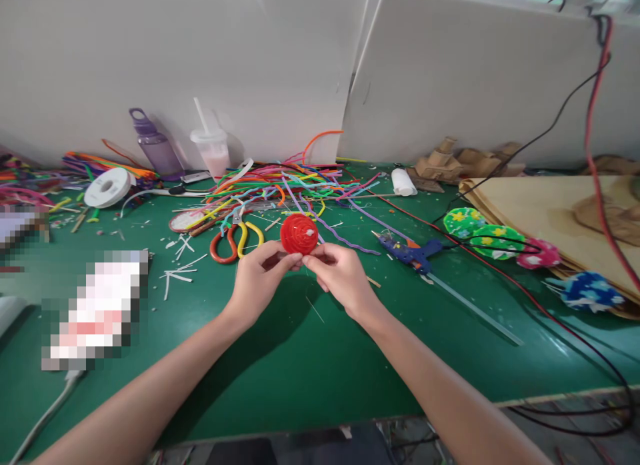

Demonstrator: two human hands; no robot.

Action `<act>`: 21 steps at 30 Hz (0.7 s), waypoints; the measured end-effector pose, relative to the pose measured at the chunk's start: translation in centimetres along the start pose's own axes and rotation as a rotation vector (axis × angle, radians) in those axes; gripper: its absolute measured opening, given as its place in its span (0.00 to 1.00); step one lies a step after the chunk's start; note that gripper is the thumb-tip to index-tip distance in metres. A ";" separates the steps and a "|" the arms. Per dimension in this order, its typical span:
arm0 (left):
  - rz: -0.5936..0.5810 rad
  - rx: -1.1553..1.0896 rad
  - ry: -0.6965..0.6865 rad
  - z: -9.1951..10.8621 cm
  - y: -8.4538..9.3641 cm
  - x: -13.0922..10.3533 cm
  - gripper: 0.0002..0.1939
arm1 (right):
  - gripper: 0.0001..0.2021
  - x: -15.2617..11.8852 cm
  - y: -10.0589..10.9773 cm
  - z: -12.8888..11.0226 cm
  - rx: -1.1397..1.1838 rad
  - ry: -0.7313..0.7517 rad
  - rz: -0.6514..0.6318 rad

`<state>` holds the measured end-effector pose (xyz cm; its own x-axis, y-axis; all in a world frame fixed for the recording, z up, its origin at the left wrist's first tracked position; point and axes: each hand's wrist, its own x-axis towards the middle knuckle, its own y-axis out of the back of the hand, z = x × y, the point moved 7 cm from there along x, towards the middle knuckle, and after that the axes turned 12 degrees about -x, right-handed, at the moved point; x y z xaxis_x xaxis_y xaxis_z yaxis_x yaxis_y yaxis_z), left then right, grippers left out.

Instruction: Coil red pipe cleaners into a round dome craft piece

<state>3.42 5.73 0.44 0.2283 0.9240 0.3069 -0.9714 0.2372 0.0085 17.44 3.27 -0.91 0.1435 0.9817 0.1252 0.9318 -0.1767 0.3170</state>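
A round red coil (296, 236), fuzzy like pipe cleaner and with a small whitish spot, is raised over the middle of the green table. My left hand (260, 275) pinches its lower left edge. From the lower right, the thumb and fingers of my right hand (340, 273) grip the same coil. The fingertips of both hands nearly meet beneath it. Just left of the coil lie scissors (223, 246) with red and yellow handles. To the right rests a blue glue gun (413, 252) with a clear glue stick (477, 310) extending from it.
Colourful pipe cleaners (260, 188) are heaped behind my hands. A purple bottle (160, 148), a lidded cup (214, 155) and a white spool (109, 188) stand or lie at the back left. Red and black cables cross the right side, near patterned round pieces (497, 242).
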 end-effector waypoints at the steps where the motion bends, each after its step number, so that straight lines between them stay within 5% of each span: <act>1: 0.006 0.000 0.001 0.0 0.1 0.0 0.08 | 0.07 0.0 0.0 -0.1 -0.003 0.000 0.001; 21: -0.117 -0.024 -0.021 0.2 -0.8 0.0 0.11 | 0.10 -0.4 0.0 -0.3 0.081 -0.048 -0.040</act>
<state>4.17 5.45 0.65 0.3387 0.8831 0.3248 -0.9363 0.3506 0.0231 17.30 2.82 -0.67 0.1192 0.9905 0.0684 0.9607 -0.1324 0.2439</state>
